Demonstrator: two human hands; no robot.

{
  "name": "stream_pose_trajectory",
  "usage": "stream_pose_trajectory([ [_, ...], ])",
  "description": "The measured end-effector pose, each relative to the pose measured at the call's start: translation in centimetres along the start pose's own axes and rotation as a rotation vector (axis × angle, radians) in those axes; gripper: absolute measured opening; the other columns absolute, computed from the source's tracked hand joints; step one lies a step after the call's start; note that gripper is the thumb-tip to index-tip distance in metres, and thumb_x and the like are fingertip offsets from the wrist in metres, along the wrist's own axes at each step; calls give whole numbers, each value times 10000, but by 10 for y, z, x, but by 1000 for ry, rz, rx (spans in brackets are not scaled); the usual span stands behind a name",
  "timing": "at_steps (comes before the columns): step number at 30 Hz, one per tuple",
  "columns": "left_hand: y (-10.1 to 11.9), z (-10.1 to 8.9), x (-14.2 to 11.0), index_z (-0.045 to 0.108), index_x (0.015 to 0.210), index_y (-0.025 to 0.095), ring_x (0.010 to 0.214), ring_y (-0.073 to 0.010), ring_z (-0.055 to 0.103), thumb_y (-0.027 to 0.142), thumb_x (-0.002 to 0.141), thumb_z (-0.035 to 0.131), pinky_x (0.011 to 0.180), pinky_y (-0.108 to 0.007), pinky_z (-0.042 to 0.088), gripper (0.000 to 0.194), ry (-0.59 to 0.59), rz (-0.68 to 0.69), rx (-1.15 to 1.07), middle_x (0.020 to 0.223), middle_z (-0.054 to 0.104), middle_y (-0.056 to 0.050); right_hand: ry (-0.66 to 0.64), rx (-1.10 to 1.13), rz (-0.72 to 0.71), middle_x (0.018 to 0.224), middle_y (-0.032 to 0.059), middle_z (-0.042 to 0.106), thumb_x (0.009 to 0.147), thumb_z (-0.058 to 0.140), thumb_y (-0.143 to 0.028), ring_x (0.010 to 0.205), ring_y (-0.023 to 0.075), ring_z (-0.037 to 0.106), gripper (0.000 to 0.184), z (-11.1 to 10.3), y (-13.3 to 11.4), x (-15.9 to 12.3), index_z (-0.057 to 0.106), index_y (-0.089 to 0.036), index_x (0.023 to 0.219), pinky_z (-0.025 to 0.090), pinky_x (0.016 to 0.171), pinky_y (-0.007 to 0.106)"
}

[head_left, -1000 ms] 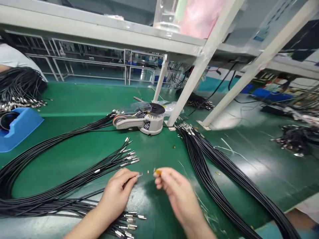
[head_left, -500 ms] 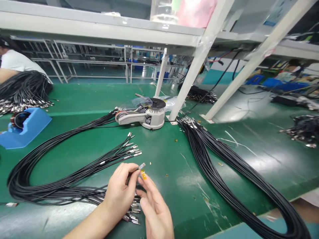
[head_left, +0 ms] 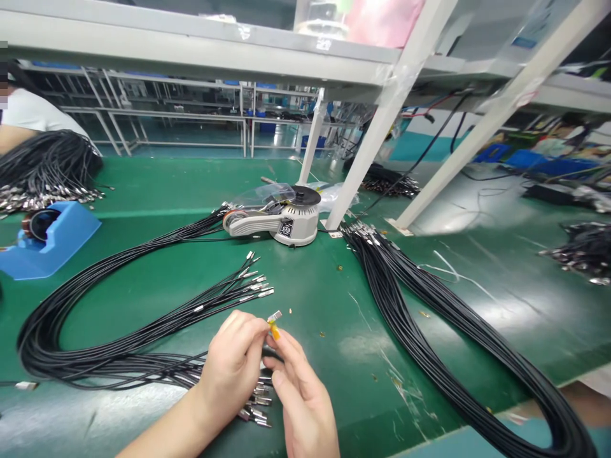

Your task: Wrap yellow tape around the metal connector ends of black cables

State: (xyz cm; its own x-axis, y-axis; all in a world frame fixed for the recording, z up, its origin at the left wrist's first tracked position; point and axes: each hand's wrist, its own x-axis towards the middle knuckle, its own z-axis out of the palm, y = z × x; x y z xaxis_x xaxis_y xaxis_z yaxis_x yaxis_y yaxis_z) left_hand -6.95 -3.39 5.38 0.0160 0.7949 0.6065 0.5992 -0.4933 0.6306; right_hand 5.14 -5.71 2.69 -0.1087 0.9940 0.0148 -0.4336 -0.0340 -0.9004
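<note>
My left hand (head_left: 231, 362) is shut on a thin black cable that ends in a small metal connector (head_left: 274, 316), which sticks out above my fingertips. My right hand (head_left: 305, 401) pinches a small piece of yellow tape (head_left: 273, 330) against the cable just below that connector. The fingers of both hands nearly touch. Under my hands lie the metal-tipped ends of a black cable bundle (head_left: 119, 337), and its other ends fan out (head_left: 252, 286) just above them. A second black cable bundle (head_left: 429, 331) runs along to my right.
A grey tape dispenser (head_left: 281, 222) stands on the green work mat (head_left: 324, 381) beyond my hands, next to white shelf posts (head_left: 363, 146). To the left are a blue tape holder (head_left: 52, 242), a heaped cable bundle (head_left: 48, 165) and a person (head_left: 28, 117).
My hands have come together from apart, and the yellow tape in my right hand now presses against the connector's cable. The view has shifted slightly.
</note>
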Motion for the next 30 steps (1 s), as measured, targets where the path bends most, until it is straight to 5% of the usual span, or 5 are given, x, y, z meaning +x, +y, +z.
stream_pose_trajectory([
  [30,-5,0,-2,563,1043,194,701,-129,520,55,891,439,639,-251,442,241,8,65,-6,769,595,-19,-45,-75,5,1285,54,565,833,582,-269,1152,257,529,294,-4,-4,5,662,-275,1116,483,929,361],
])
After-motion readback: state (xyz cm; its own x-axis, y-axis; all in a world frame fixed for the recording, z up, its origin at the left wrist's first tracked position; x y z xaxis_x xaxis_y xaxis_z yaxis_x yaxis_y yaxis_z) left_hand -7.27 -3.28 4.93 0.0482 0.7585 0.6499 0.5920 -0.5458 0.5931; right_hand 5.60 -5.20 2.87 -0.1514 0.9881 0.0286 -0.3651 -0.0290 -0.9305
